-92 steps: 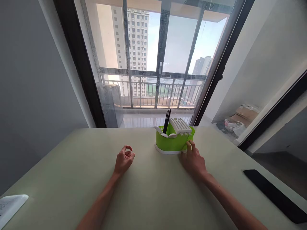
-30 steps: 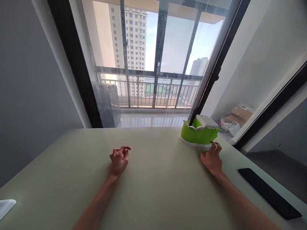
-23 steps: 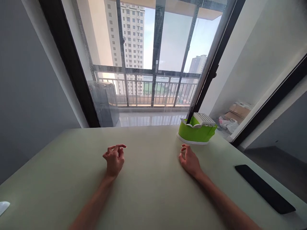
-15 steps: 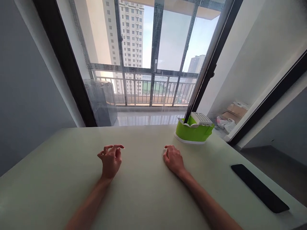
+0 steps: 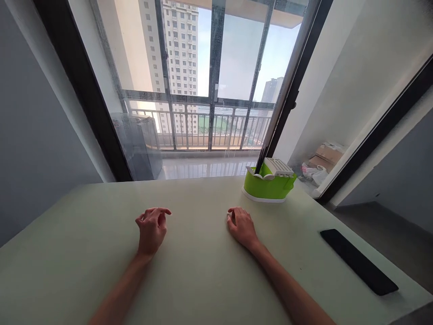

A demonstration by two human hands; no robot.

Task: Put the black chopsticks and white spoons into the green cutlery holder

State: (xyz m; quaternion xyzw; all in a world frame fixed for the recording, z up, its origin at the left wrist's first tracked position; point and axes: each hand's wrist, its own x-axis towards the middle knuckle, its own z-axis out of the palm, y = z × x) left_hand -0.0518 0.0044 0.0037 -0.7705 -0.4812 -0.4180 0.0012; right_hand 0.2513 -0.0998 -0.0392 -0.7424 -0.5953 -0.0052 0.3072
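Note:
Over the left half of the pale green table (image 5: 196, 280), my left hand (image 5: 151, 231) is raised on its wrist with nothing in it. Its index finger stretches to the right and the other fingers are loosely bent apart. My right hand (image 5: 241, 227) lies on the tabletop, its fingers gently curved with a gap by the thumb, and I see nothing held there. Beyond the right hand stands a green and white utensil holder (image 5: 267, 187). Black chopsticks (image 5: 260, 160) and white spoon-like pieces stick out of it. Neither hand touches the holder.
A long flat black pad (image 5: 358, 262) lies near the table's right edge. Behind the table is a glass sliding door with a dark frame (image 5: 291, 97), looking onto a balcony with a railing. Cardboard (image 5: 327, 157) and plastic bags (image 5: 315, 173) sit on the floor at the right.
The view has turned slightly to the right, so the whole scene sits a little further left. Both hands keep nearly the same place and pose on the table.

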